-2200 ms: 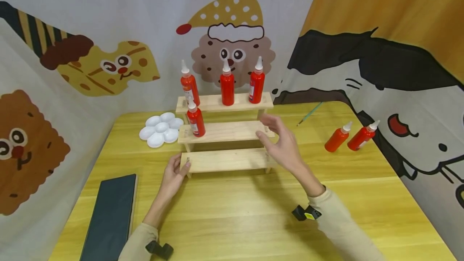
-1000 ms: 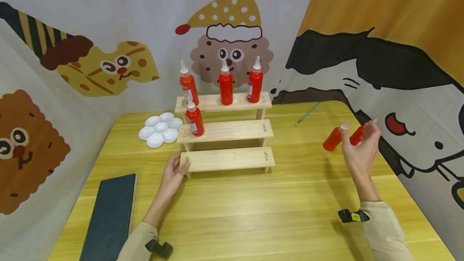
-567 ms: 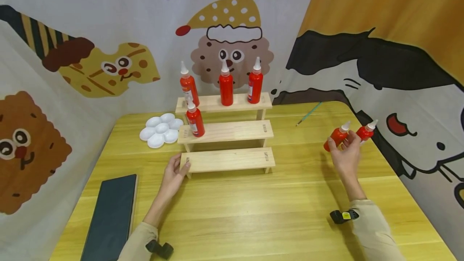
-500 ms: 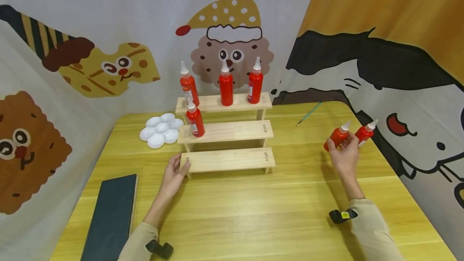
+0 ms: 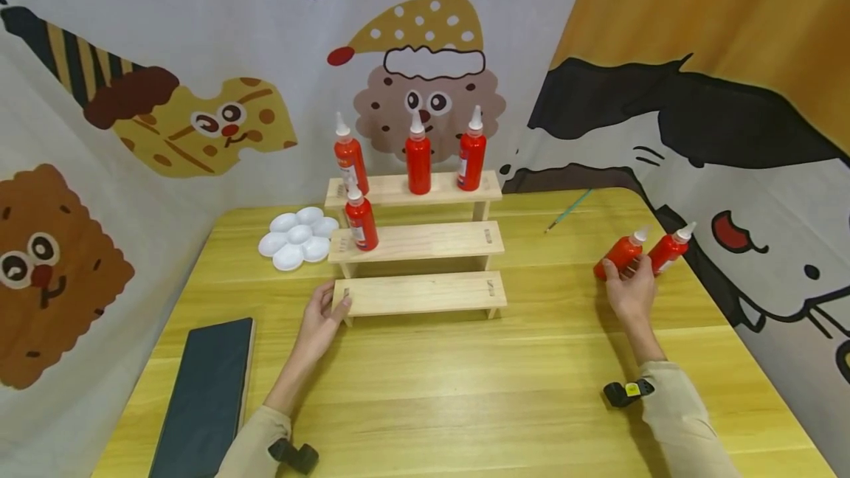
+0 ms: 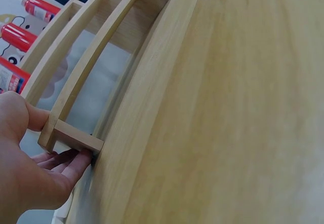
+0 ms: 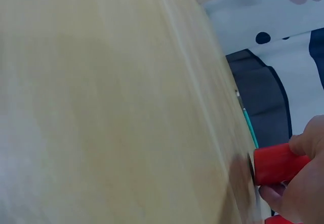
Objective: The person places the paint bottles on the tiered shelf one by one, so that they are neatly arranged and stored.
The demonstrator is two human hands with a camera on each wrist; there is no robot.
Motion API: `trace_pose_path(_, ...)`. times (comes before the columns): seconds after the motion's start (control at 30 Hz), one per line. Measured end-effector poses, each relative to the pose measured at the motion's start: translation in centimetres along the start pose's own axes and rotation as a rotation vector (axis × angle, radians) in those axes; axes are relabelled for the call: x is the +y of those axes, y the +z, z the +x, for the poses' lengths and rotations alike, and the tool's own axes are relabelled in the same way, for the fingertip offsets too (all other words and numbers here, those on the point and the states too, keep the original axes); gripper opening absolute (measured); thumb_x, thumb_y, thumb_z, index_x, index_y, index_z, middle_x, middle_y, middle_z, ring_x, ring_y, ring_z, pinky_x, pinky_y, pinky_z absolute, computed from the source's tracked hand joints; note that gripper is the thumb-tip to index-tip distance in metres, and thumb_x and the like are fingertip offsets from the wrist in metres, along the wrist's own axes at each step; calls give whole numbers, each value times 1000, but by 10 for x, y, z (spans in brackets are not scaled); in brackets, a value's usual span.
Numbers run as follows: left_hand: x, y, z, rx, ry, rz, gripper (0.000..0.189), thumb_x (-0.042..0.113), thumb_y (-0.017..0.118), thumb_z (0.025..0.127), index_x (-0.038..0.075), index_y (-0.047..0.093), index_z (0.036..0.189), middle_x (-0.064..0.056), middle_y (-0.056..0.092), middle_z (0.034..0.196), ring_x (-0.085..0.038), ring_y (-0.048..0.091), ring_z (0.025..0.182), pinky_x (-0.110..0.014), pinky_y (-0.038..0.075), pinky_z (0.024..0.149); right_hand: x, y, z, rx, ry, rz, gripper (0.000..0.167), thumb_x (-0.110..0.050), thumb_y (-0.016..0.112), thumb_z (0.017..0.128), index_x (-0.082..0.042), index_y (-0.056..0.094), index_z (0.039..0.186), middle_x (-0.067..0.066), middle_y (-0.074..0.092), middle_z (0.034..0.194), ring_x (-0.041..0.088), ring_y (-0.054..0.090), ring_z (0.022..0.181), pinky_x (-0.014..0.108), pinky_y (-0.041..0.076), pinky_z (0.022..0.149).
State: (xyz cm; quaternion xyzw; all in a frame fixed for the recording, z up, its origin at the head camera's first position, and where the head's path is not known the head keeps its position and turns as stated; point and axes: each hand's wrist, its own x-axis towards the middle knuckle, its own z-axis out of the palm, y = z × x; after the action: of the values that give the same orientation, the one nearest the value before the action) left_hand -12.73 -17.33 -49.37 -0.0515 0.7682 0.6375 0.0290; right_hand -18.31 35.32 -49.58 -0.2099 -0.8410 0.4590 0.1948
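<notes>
My left hand (image 5: pixel 315 327) grips the left end of the lowest step of a three-tier wooden stand (image 5: pixel 418 293). In the left wrist view, the thumb lies on the step and the fingers wrap behind its leg (image 6: pixel 77 137). At the right of the table, my right hand (image 5: pixel 631 298) grips a red paint bottle (image 5: pixel 620 251) with a white nozzle; the right wrist view shows its base close to the tabletop. Just right of it stands a second red bottle (image 5: pixel 668 251). Three red bottles (image 5: pixel 418 165) stand on the top step, and one bottle (image 5: pixel 361 223) on the middle step's left end.
A white flower-shaped palette (image 5: pixel 288 248) lies left of the stand. A dark flat book-like object (image 5: pixel 202 393) lies at the left front. Toward the back right there is a thin paintbrush (image 5: pixel 567 211). Printed cloth (image 5: pixel 265 21) hangs behind the table (image 5: pixel 425 397).
My right hand went from beside the stand to the right, passed in front of the farther bottle and took hold of the nearer one. My left hand keeps its grip on the stand.
</notes>
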Motion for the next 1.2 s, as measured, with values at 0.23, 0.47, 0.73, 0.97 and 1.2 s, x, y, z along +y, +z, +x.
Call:
trace_pose_path(0.23,-1,-1,0,4,-5,16,58,12,55,105,-5,28,153,-29,44,151,-42,50,136,-28,51,106,-7,-3,-3,40,-59,18,50,-24,62,100,0,45,142,22,58,138,37,61,123,27,56,98)
trace_pose_path(0.47,-2,-1,0,3,-2,8,58,14,55,105,-5,28,153,-29,45,150,-42,51,136,-24,51,104,-36,-4,-11,30,-113,62,52,-23,62,101,-2,44,145,20,58,140,38,60,125,33,55,102)
trace_pose_path(0.73,0,-1,-1,-4,0,6,59,16,56,105,-5,28,153,-29,44,151,-42,48,138,-38,47,111,-68,1,-22,5,-191,153,49,-16,67,98,-3,48,142,16,61,134,32,64,120,21,57,95)
trace_pose_path(0.97,-1,-1,-1,-7,1,-1,60,15,55,105,-5,27,154,-29,43,152,-43,45,141,-43,43,114,-95,5,-33,-33,-249,238,49,-10,69,96,-4,50,141,5,62,127,7,63,110,20,56,96)
trace_pose_path(1.2,-1,-2,-1,-20,0,-10,61,17,55,106,-4,26,155,-28,41,154,-42,44,142,-42,42,115,-123,10,-46,-79,-327,286,46,-7,68,96,-2,51,138,-4,60,120,1,60,107,14,53,95)
